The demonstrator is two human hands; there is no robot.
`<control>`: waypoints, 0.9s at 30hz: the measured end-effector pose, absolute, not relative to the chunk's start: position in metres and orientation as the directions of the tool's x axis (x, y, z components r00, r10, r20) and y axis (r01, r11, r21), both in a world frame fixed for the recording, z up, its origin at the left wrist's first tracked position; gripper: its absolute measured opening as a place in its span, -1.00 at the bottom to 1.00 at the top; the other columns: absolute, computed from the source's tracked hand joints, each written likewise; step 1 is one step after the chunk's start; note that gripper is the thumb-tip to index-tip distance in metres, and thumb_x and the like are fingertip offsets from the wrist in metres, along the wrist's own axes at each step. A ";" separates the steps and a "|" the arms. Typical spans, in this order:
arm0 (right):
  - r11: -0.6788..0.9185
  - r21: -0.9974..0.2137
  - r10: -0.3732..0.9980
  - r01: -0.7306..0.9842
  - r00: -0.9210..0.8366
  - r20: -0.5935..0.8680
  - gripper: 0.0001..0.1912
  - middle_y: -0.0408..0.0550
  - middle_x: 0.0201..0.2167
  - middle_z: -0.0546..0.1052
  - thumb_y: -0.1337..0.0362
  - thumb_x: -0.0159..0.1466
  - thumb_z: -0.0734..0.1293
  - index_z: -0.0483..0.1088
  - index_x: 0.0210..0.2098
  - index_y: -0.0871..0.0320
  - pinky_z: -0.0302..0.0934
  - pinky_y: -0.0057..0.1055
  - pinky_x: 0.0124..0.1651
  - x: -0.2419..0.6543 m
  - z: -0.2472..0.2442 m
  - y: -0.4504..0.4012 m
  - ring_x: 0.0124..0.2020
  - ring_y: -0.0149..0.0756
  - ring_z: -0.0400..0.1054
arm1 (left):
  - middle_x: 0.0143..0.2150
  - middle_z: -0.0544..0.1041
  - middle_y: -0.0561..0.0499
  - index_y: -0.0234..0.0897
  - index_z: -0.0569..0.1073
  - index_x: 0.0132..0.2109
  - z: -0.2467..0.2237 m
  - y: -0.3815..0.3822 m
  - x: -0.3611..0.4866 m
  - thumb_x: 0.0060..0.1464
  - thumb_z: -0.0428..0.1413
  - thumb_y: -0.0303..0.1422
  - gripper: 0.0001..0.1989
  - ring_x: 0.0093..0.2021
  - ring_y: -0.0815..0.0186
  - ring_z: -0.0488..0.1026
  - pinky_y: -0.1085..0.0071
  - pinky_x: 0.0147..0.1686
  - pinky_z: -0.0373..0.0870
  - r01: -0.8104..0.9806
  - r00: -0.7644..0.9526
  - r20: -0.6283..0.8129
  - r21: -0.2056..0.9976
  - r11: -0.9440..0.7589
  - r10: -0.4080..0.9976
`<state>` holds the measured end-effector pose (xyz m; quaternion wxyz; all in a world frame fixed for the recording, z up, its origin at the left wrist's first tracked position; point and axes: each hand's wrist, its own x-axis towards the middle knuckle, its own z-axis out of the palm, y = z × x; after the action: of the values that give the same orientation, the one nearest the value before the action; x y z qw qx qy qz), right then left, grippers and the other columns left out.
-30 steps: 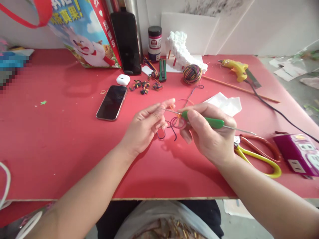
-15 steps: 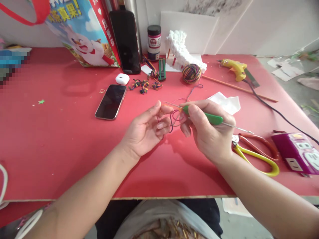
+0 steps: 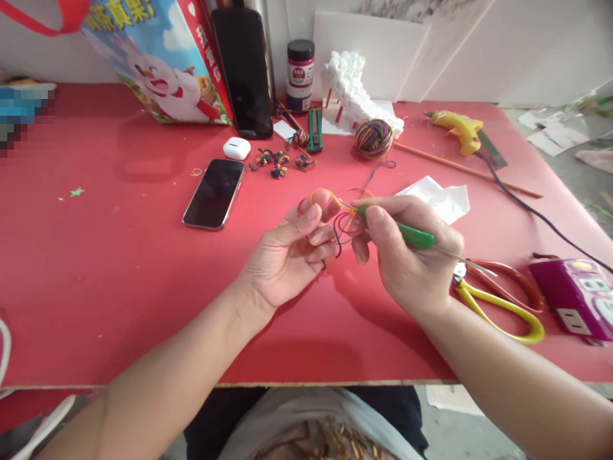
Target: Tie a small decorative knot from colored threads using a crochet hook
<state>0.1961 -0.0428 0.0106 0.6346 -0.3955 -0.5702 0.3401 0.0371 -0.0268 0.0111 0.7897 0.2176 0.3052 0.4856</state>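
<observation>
My right hand is closed around the green handle of a crochet hook, whose thin metal shaft points left toward my other hand. Multicoloured yarn hangs in small pink and purple loops at the hook, between the two hands. My left hand has curled fingers with the yarn wound over them, and an orange stretch runs from its index finger to the hook. Behind the hands, a loose strand leads back to a multicoloured yarn ball. The hook's very tip is hard to make out among the yarn.
A phone, a white earbud case and small crocheted pieces lie beyond my left hand. Pliers, a purple box with sockets, a glue gun and crumpled tissue sit to the right.
An orange stretch of yarn now runs over my left index finger to the hook. My left thumb and fingers have drawn closer together. The view has shifted slightly.
</observation>
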 end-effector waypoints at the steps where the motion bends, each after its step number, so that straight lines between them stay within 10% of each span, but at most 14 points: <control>1: 0.459 -0.888 0.881 0.030 0.119 0.459 -0.78 -0.15 -0.49 0.59 0.09 0.42 0.48 0.61 -0.28 0.06 0.30 -0.40 -0.58 0.196 0.010 -0.043 -0.63 -0.42 0.37 | -0.22 0.58 0.02 -0.18 0.63 -0.25 0.011 -0.027 0.038 0.18 0.37 -0.37 -0.93 -0.47 0.49 0.20 0.50 -0.55 0.14 -0.644 0.331 -0.291 0.626 0.440 0.898; 14: 0.456 -0.887 0.878 0.075 0.123 0.462 -0.78 -0.15 -0.47 0.59 0.09 0.43 0.47 0.61 -0.27 0.09 0.30 -0.41 -0.56 0.198 0.005 -0.040 -0.61 -0.42 0.38 | -0.36 0.56 -0.06 -0.26 0.52 -0.52 0.016 -0.027 0.036 0.22 0.20 -0.34 -0.67 -0.48 0.42 0.22 0.45 -0.54 0.14 -0.658 0.323 -0.331 0.595 0.462 0.887; 20: 0.476 -0.874 0.866 0.097 0.123 0.485 -0.82 -0.17 -0.50 0.57 0.15 0.45 0.45 0.61 -0.24 0.09 0.32 -0.40 -0.55 0.197 0.006 -0.041 -0.60 -0.41 0.39 | -0.14 0.65 0.01 -0.02 0.69 -0.11 0.012 -0.026 0.036 0.31 0.23 -0.16 -0.84 -0.46 0.43 0.22 0.42 -0.52 0.17 -0.602 0.309 -0.289 0.678 0.422 0.906; 27: 0.514 -0.851 0.849 0.112 0.080 0.523 -0.88 -0.15 -0.42 0.62 0.25 0.48 0.41 0.62 -0.17 0.10 0.32 -0.43 -0.52 0.200 0.002 -0.042 -0.58 -0.45 0.41 | -0.35 0.49 0.12 -0.05 0.66 -0.02 0.013 -0.031 0.041 0.21 0.33 -0.46 -0.76 -0.48 0.51 0.24 0.58 -0.53 0.21 -0.709 0.364 -0.278 0.537 0.458 0.889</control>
<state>0.2004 -0.0421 0.0022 0.6204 -0.3936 -0.6099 0.2969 0.0411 -0.0306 0.0131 0.8090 0.1653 0.2728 0.4937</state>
